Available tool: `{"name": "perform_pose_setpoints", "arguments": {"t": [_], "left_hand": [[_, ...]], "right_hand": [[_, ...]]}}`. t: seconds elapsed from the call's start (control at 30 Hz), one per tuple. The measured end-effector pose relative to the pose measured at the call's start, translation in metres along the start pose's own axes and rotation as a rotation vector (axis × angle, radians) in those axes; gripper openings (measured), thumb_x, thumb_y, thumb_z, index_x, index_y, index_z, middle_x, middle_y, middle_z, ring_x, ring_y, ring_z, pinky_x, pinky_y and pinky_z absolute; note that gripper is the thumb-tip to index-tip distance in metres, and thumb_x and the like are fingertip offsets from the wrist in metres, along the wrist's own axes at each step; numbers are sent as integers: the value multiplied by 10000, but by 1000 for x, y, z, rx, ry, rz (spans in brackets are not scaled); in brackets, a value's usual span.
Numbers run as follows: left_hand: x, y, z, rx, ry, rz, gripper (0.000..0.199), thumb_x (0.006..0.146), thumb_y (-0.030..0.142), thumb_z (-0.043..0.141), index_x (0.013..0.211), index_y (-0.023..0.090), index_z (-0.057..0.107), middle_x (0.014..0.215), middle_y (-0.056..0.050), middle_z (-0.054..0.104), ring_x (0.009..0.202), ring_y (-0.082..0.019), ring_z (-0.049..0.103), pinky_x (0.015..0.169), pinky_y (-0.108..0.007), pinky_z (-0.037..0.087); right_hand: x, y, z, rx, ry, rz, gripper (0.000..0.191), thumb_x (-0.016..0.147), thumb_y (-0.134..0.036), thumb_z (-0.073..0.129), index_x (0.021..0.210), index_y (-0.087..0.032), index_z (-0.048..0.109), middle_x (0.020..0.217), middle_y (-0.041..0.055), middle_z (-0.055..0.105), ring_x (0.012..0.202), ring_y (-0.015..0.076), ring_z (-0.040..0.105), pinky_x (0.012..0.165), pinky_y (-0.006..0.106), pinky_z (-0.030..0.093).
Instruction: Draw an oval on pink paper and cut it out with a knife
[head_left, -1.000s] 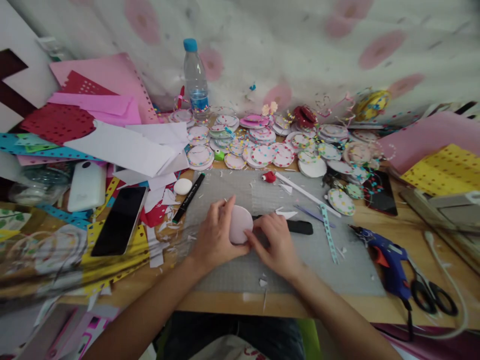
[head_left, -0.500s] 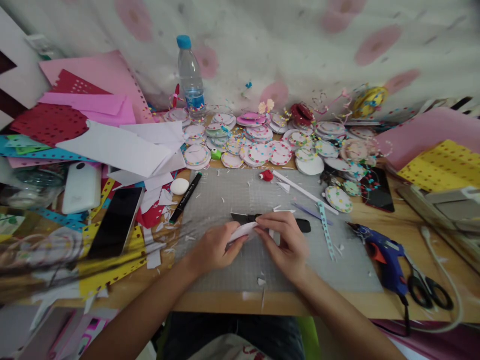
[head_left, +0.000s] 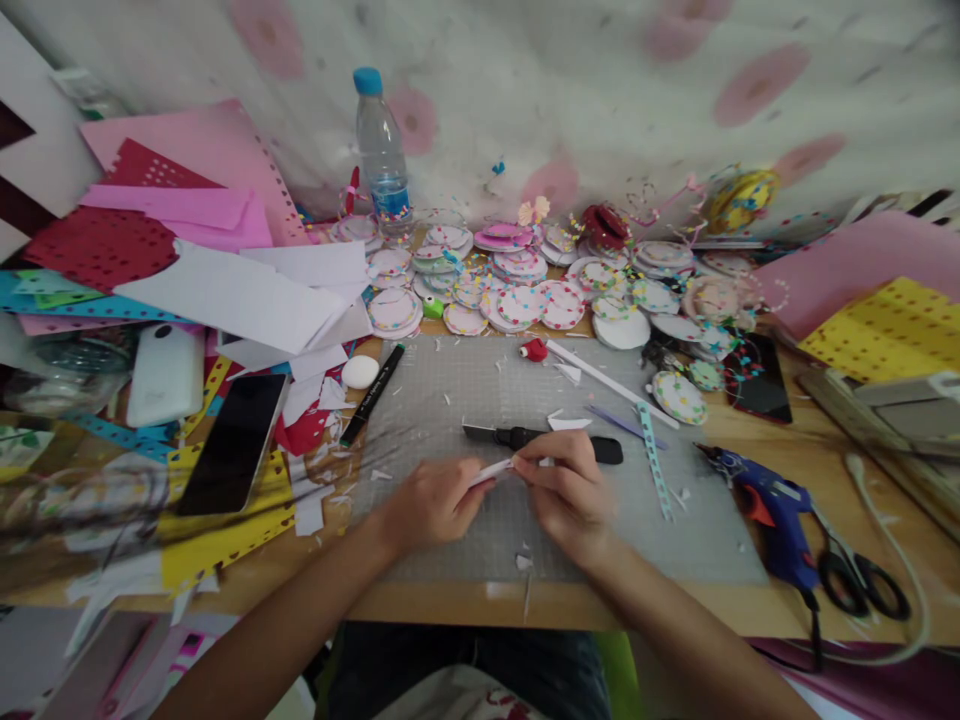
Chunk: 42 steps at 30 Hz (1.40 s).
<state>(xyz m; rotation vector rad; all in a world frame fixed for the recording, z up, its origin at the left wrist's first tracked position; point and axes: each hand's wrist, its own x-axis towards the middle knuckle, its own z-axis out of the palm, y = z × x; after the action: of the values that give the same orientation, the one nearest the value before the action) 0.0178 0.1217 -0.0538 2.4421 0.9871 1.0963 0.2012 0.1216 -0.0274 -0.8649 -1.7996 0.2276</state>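
Observation:
Between my two hands is a small piece of white paper [head_left: 491, 471], seen nearly edge-on above the grey cutting mat [head_left: 480, 380]. My left hand [head_left: 435, 500] is closed on its left end, thumb against fingers. The fingertips of my right hand [head_left: 566, 490] pinch the right end. Just beyond the hands a black craft knife [head_left: 517, 436] lies on the mat, its blade pointing left and its handle partly behind my right fingers. White paper scraps [head_left: 568, 424] lie close to it.
A blue glue gun [head_left: 769, 510] and scissors [head_left: 855, 575] lie at the right. Decorated paper discs [head_left: 517, 305] line the back by a water bottle [head_left: 381, 150]. On the left are a phone [head_left: 234, 440], a black marker [head_left: 373, 395] and stacked papers [head_left: 240, 300].
The white paper has turned so that less of its face shows. My right hand has shifted slightly down, uncovering more of the craft knife and a white scrap behind it.

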Motion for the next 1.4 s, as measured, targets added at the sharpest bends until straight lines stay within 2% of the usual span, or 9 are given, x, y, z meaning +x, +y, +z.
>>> {"name": "perform_pose_setpoints", "arguments": {"t": [0.17, 0.33, 0.57, 0.77, 0.9, 1.03, 1.2, 1.27, 1.4], "left_hand": [[4, 4, 0, -66, 39, -92, 202, 875, 213, 496, 1075, 190, 500, 791, -17, 669, 665, -151, 656, 597, -234, 504], [9, 2, 0, -111, 117, -227, 219, 840, 230, 592, 1040, 190, 514, 798, -11, 650, 657, -136, 629, 584, -226, 490], [10, -4, -3, -174, 232, -242, 223, 838, 193, 594, 1046, 194, 514, 896, -43, 673, 779, -157, 652, 683, -264, 507], [20, -8, -12, -218, 123, 46, 213, 800, 49, 526, 922, 214, 471, 1157, -109, 624, 1096, -212, 573, 899, -414, 469], [20, -10, -10, -295, 127, -127, 502, 727, 194, 675, 1159, 207, 419, 1333, -170, 468, 1219, -285, 469, 980, -501, 408], [19, -10, -11, -352, -63, -166, 917, 661, 315, 732, 1410, 192, 218, 1404, -190, 357, 1276, -337, 394, 1040, -531, 349], [20, -7, -19, -291, -193, -144, 1008, 622, 335, 688, 1469, 230, 151, 1310, -151, 334, 1209, -353, 373, 1015, -560, 334], [20, -7, -20, -309, -108, -166, 885, 636, 369, 641, 1422, 228, 258, 1231, -129, 361, 1158, -339, 382, 994, -561, 334], [17, -12, -17, -440, 267, -253, 581, 730, 467, 543, 1237, 224, 399, 1123, -92, 415, 1040, -275, 437, 947, -489, 370]], "right_hand": [[-2, -2, 2, 8, -62, -84, 174, 851, -54, 580, 906, -212, 629, 806, 22, 621, 766, 156, 558, 688, 335, 468], [2, -3, -5, -31, -53, -115, 293, 834, -27, 531, 1053, -219, 565, 867, 36, 624, 792, 166, 575, 716, 343, 476], [-6, 3, -2, 31, -56, 231, 428, 808, -153, 616, 1206, -209, 468, 1046, 89, 545, 929, 219, 525, 775, 392, 468], [0, 4, -3, 113, -140, 195, 298, 834, -106, 596, 1104, -222, 549, 1018, 63, 545, 938, 191, 537, 803, 353, 472], [0, 4, -5, 134, -159, 139, 327, 820, -9, 547, 1058, -231, 582, 1029, 55, 558, 960, 176, 554, 814, 331, 484], [-1, 3, -6, 181, -188, 145, 380, 814, 16, 490, 1081, -238, 587, 1067, 66, 546, 994, 185, 552, 819, 345, 496], [1, 3, -9, 245, -242, 150, 415, 830, -10, 466, 1170, -242, 523, 1101, 77, 572, 1038, 202, 561, 859, 391, 496], [1, 8, -9, 158, -244, 159, 421, 841, -35, 464, 1215, -229, 472, 1130, 96, 573, 1068, 217, 551, 887, 424, 482], [2, 20, -7, -257, -407, 213, 427, 829, -183, 552, 1246, -164, 462, 1160, 153, 555, 1081, 298, 501, 910, 522, 425]]}}
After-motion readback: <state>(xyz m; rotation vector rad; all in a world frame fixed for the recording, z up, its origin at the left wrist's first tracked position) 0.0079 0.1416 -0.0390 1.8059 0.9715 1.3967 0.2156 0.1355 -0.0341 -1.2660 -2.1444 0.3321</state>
